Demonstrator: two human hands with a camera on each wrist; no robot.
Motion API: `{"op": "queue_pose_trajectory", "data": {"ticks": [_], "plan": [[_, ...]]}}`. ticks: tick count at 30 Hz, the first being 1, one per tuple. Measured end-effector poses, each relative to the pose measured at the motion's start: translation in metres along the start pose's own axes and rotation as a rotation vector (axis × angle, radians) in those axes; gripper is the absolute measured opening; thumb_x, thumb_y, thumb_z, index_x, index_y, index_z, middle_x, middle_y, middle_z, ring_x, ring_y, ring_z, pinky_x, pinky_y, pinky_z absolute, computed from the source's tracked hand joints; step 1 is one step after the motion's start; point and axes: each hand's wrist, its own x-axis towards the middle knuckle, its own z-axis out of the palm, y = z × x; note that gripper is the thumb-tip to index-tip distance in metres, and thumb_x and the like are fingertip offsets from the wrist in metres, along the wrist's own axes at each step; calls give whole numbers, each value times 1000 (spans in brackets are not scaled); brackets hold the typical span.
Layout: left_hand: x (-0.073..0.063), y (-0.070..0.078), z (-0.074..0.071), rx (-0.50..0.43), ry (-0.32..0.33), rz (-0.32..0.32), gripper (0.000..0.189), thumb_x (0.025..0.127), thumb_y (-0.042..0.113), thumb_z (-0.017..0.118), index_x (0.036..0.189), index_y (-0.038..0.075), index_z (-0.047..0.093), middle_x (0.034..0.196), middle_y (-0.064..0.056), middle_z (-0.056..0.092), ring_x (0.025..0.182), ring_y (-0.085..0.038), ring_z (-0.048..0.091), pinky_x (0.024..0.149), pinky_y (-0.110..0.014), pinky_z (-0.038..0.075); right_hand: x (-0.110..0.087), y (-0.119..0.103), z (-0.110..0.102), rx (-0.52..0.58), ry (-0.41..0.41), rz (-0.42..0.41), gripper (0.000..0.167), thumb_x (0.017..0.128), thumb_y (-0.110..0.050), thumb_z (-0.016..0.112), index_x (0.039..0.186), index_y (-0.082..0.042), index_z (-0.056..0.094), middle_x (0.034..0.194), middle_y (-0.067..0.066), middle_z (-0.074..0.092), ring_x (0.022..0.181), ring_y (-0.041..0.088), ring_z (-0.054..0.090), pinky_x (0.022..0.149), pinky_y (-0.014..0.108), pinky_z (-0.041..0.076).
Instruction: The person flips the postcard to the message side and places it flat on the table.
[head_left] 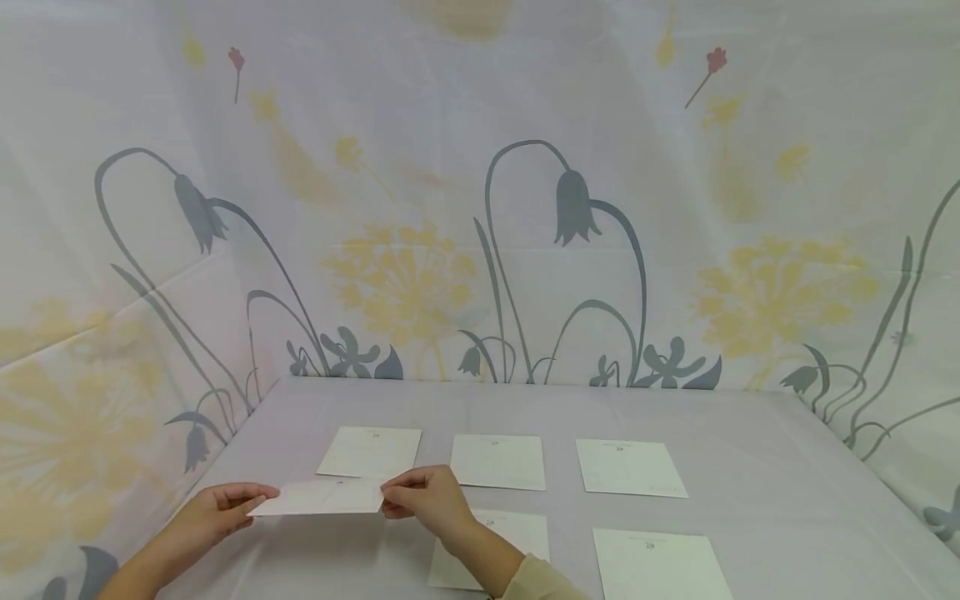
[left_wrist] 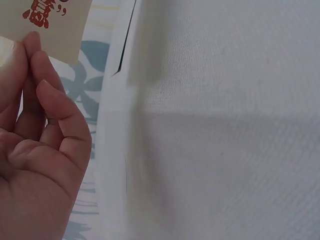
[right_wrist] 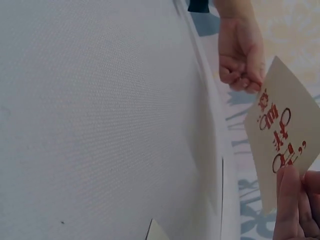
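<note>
Both hands hold one cream card (head_left: 322, 497) level above the left part of the table. My left hand (head_left: 217, 521) pinches its left end between thumb and fingers. At the right end, my right hand (head_left: 431, 500) grips the edge, thumb on the near side. The card's underside carries red printed characters, seen on the card (right_wrist: 280, 130) in the right wrist view and on its corner (left_wrist: 55, 25) in the left wrist view. Just behind it lies a flat card (head_left: 371, 451); another card (head_left: 513, 533) is partly hidden by the right forearm.
More pale cards lie flat on the white-covered table (head_left: 787, 492): a back middle card (head_left: 498, 461), a back right card (head_left: 632, 467) and a front right card (head_left: 660, 567). A flower-patterned cloth (head_left: 450, 208) hangs behind and along the sides.
</note>
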Motion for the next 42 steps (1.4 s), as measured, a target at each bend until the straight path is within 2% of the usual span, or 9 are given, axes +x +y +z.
{"op": "queue_pose_trajectory", "data": {"ticks": [4,6,9,14,17,25,31,37,42], "plan": [[1,-1,0,-61,-45,-31,22,97,13,50,107,18,69,104,15,63,91,-1,57,77,-21,49,-1,0,1,-3,24,15,8,79,7,66,85,11,69,76,15,68,61,16,66,62,29,55],[2,0,1,-92,-51,-43,21,97,12,51,109,13,68,104,10,64,90,-5,59,77,-22,50,-2,1,1,4,33,20,8,78,10,66,85,11,68,75,15,68,60,15,65,61,29,55],[3,1,3,-100,-21,-68,20,96,12,52,110,9,66,100,4,64,85,-8,60,75,-24,51,-3,0,2,11,39,19,13,76,13,65,89,10,66,72,11,65,58,14,64,60,30,55],[6,3,9,-58,46,-86,41,94,12,55,126,-11,47,94,-2,62,76,-13,59,70,-27,52,-7,-2,2,-13,45,24,38,73,17,66,109,8,59,72,4,60,58,15,64,58,31,56],[8,3,11,-9,57,-93,55,93,14,57,133,-16,32,92,-4,61,74,-15,59,68,-29,53,-8,-4,4,-32,58,37,48,73,18,66,118,7,53,74,5,59,59,16,64,57,31,55],[9,1,17,149,130,-106,58,86,11,64,128,-18,36,96,-7,53,78,-15,57,66,-31,53,-9,2,7,-55,91,54,50,72,19,65,119,8,53,76,6,58,60,17,64,55,30,55],[11,0,21,181,142,-130,63,84,15,69,128,-17,37,91,-6,55,77,-19,57,66,-33,54,-9,8,10,-92,141,58,50,70,19,66,117,8,55,78,7,56,58,16,63,54,30,55],[11,-1,23,203,151,-148,63,84,16,70,128,-15,38,89,-6,55,77,-20,58,65,-32,54,-11,11,11,-86,148,93,49,71,17,65,118,8,54,77,7,54,57,15,62,54,29,55],[11,-3,25,206,143,-134,59,84,14,68,127,-15,40,87,-6,54,74,-19,59,63,-31,54,-12,15,12,-86,160,105,47,72,16,64,117,9,54,76,6,54,57,15,62,53,29,55]]}}
